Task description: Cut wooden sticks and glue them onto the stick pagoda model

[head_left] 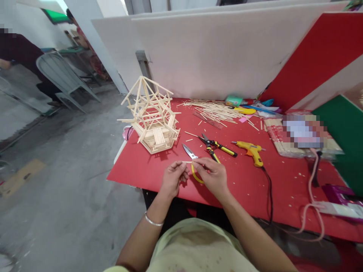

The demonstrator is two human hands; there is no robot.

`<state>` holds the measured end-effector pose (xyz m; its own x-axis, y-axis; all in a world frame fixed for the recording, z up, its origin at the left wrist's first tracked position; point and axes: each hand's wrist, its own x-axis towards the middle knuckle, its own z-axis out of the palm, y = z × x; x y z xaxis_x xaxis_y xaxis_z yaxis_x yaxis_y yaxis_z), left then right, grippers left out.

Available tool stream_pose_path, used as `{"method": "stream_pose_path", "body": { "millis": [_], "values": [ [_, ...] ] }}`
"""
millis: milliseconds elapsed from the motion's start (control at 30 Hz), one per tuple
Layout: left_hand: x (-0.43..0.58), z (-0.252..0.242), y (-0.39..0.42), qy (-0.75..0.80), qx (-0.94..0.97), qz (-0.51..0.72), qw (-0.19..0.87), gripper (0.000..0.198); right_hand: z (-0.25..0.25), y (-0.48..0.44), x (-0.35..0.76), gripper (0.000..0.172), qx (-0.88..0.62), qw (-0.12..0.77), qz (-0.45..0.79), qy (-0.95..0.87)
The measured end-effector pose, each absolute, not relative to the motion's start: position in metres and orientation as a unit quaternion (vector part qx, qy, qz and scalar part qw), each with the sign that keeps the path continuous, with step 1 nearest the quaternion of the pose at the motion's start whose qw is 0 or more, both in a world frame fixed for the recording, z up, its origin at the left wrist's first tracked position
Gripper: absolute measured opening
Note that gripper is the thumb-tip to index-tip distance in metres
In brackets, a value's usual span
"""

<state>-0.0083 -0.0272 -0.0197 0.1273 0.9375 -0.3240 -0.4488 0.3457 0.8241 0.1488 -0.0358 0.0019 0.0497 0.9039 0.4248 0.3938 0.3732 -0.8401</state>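
Both hands, left hand (173, 176) and right hand (211, 174), pinch a thin pale wooden stick (187, 162) by its ends, steadying it just right of the hexagonal stick-built model house (151, 117).

On the worktop (147, 170) the stick house (153, 121) stands at the left edge; right of it lie the cutters (217, 145), then the glue gun (251, 151); behind them a stick pile (212, 109); before them scissors (190, 155) under both hands.

Grey concrete floor (70, 181), white partition boards (215, 53) behind red table (141, 170), grey plastic chair (61, 75) far left.
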Motion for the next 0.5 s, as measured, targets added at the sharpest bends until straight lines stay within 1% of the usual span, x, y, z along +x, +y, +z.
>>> {"method": "stream_pose_path", "body": {
  "millis": [67, 133, 233, 267, 333, 400, 467, 500],
  "values": [
    [-0.012, -0.016, -0.031, 0.404, 0.219, 0.486, 0.743, 0.031, -0.002, -0.040, 0.144, 0.021, -0.465, 0.502, 0.198, -0.701],
    [-0.014, -0.013, -0.036, 0.376, 0.175, 0.486, 0.769, 0.029, -0.006, -0.044, 0.139, 0.027, -0.422, 0.461, 0.148, -0.766],
    [-0.017, -0.009, -0.042, 0.367, 0.150, 0.518, 0.758, 0.026, -0.010, -0.046, 0.140, 0.028, -0.408, 0.395, 0.099, -0.817],
    [-0.019, -0.009, -0.042, 0.374, 0.152, 0.531, 0.746, 0.025, -0.010, -0.045, 0.147, 0.027, -0.432, 0.379, 0.086, -0.814],
    [-0.022, -0.008, -0.040, 0.388, 0.169, 0.555, 0.716, 0.025, -0.012, -0.039, 0.175, 0.026, -0.530, 0.356, 0.045, -0.768],
    [-0.026, -0.008, -0.036, 0.394, 0.196, 0.576, 0.688, 0.027, -0.017, -0.032, 0.222, 0.035, -0.678, 0.337, -0.036, -0.652],
    [-0.030, -0.008, -0.032, 0.394, 0.216, 0.588, 0.672, 0.028, -0.027, -0.025, 0.278, 0.046, -0.794, 0.271, -0.111, -0.532],
    [-0.032, -0.007, -0.031, 0.395, 0.221, 0.591, 0.668, 0.029, -0.033, -0.022, 0.306, 0.049, -0.825, 0.241, -0.110, -0.500]
  ]
}}
